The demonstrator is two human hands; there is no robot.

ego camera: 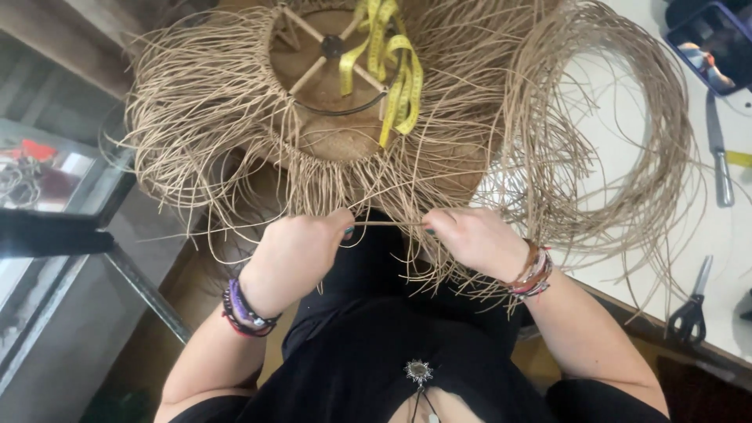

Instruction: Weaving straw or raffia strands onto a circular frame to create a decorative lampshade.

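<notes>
Stretching taut between both hands is a single tan fibre strand (pixel 388 224), pinched at one end by the closed left hand (pixel 294 251) and at the other by the closed right hand (pixel 478 239), just below the near rim of the woven round frame (pixel 329 145). Fringe is already hanging around most of that rim, though many loose strands are lying unknotted, so the work is looking partway done. A yellow tape measure (pixel 399 74) is draping over the frame's spokes, while a coil of spare fibre (pixel 627 157), scissors (pixel 691 309) and a knife (pixel 717 149) are sitting toward the white bench's right edge.
</notes>
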